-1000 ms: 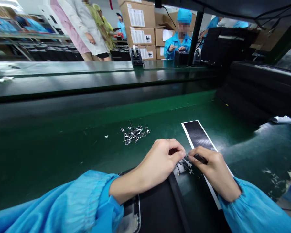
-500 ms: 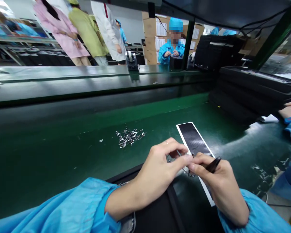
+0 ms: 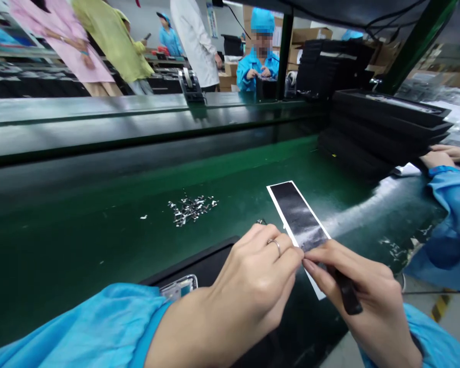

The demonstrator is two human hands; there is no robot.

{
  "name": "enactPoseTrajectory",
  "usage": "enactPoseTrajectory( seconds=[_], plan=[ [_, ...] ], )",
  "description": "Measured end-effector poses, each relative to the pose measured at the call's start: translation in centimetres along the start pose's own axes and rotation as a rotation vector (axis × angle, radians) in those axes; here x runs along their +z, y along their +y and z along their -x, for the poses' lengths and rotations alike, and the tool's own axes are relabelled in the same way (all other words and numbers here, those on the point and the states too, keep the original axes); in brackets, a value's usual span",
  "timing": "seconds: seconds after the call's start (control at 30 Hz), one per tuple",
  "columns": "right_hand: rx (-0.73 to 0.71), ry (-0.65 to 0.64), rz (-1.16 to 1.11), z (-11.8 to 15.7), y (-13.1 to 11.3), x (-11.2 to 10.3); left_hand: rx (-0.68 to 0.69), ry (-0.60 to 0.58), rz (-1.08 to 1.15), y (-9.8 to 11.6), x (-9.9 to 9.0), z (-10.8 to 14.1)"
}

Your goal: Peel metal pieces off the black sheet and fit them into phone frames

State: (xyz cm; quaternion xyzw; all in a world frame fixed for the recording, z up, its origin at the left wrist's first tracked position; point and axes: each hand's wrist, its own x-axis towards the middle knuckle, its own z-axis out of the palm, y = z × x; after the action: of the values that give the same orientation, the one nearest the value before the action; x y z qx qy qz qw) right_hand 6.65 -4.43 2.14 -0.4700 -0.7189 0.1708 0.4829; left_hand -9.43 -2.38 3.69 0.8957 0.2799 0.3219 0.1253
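One person in pink (image 3: 61, 43) and another in yellow (image 3: 109, 38) are standing way back on the left, past the far edge of the counter (image 3: 80, 245). Closer in, a little white scrap (image 3: 143, 217) lies just left of a loose pile of black and white bits (image 3: 191, 210), well in from the near edge. Nearer than the pile, a black tray (image 3: 214, 266) has a silvery-rimmed panel (image 3: 182, 287) in it, partly covered by the left sleeve (image 3: 111, 317). Tape dispenser (image 3: 191, 86) is up on the ledge along the far edge, with someone in a white coat (image 3: 195, 43) behind it.

Next is the left hand (image 3: 253, 281), wearing a ring (image 3: 275, 247) and reaching over the tray. Its fingers are curled and pinched at the tips; can't tell if anything tiny's in there. Somebody in a blue cap (image 3: 247, 76) is beyond the far edge.

Then a black strip with a white border (image 3: 297, 209) lies flat, slanting toward the near edge, and both hands meet over its near part. Right hand (image 3: 377, 296) has thumb and index closed together, just about touching the left fingertips, gripping a dark-handled tool (image 3: 348, 295), tip hidden. Farther right: a stack of black trays (image 3: 383, 133), scraps by the right edge, and a neighbor's hands (image 3: 446, 155) beside the stack.
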Motion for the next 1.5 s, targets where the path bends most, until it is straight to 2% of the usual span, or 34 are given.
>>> enactPoseTrajectory(
  seconds=[0.1,0.17,0.27,0.37,0.43,0.5,0.6,0.7,0.77,0.87,0.97,1.13,1.2,1.27,1.33,1.4,1.5],
  plan=[
    [-0.078,-0.039,0.047,0.3,-0.6,-0.9,0.004,0.067,0.042,0.6,0.4,-0.3],
    [-0.072,-0.066,0.055,0.4,-0.7,-1.5,-0.082,0.103,0.105,0.7,1.0,-0.5],
    [-0.006,-0.062,0.047,0.5,-0.6,-2.1,-0.183,0.063,0.168,0.6,1.7,-0.5],
    [-0.010,-0.055,0.056,0.9,-0.3,-2.5,-0.206,0.064,0.220,0.4,1.9,-0.4],
    [-0.014,-0.093,0.049,1.1,-0.2,-2.6,-0.273,0.018,0.342,0.5,1.8,-0.6],
    [-0.010,-0.137,0.021,1.3,-0.1,-2.7,-0.394,-0.122,0.506,0.7,1.8,-1.0],
    [-0.032,-0.092,0.092,1.5,0.1,-2.9,-0.708,-0.256,0.745,1.1,2.2,-1.7],
    [-0.017,0.005,0.215,2.1,0.8,-3.2,-0.993,-0.197,1.012,1.1,2.8,-2.0],
    [0.063,0.005,0.166,2.7,1.6,-3.4,-1.070,-0.109,1.133,1.0,3.1,-1.9],
    [0.222,-0.088,0.006,3.7,2.9,-3.3,-1.125,-0.035,1.189,0.9,3.3,-1.7],
    [0.337,-0.172,-0.152,4.4,3.7,-2.7,-1.148,-0.044,1.201,0.9,3.6,-1.7],
    [0.396,-0.136,-0.304,4.6,4.1,-2.1,-1.082,-0.092,1.122,1.1,4.3,-1.9],
    [0.380,-0.151,-0.296,4.4,4.1,-2.5,-1.011,-0.111,0.988,0.9,4.3,-1.8],
    [0.345,-0.237,-0.270,4.0,3.9,-3.1,-0.855,-0.159,0.808,0.9,4.2,-1.7],
    [0.331,-0.347,-0.256,3.7,3.5,-3.8,-0.653,-0.268,0.638,0.9,4.0,-1.8],
    [0.369,-0.415,-0.250,3.5,3.2,-4.3,-0.527,-0.441,0.527,1.2,3.9,-2.1],
    [0.393,-0.368,-0.211,3.8,3.2,-4.9,-0.558,-0.625,0.421,1.6,4.3,-2.9]
  ],
)
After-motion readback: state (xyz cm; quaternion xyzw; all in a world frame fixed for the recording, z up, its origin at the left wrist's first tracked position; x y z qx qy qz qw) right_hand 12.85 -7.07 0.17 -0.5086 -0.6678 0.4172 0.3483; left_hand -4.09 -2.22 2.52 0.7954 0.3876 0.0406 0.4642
